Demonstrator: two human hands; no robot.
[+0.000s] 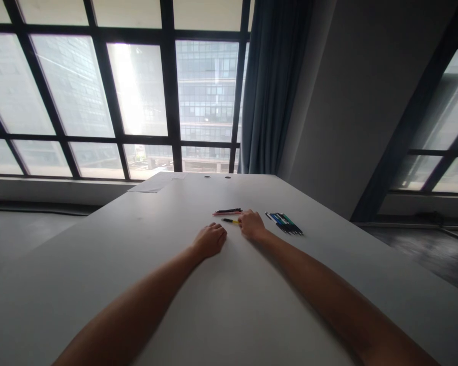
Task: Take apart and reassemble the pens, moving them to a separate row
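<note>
My right hand [251,224] rests on the white table [145,254] with its fingers closed on one end of a yellow and black pen [230,220]. Just beyond it lie a black pen [229,210] and a red pen [225,213], side by side. A bunch of several pens [284,223], blue, green and black, lies to the right of that hand. My left hand [210,240] lies knuckles up on the table, fingers curled, holding nothing, a short way left of the right hand.
A sheet of paper [156,183] lies at the table's far edge, near two round cable holes [217,177]. Large windows stand behind, a blue curtain [270,91] and a grey wall at the right. The table's right edge drops to a dark floor.
</note>
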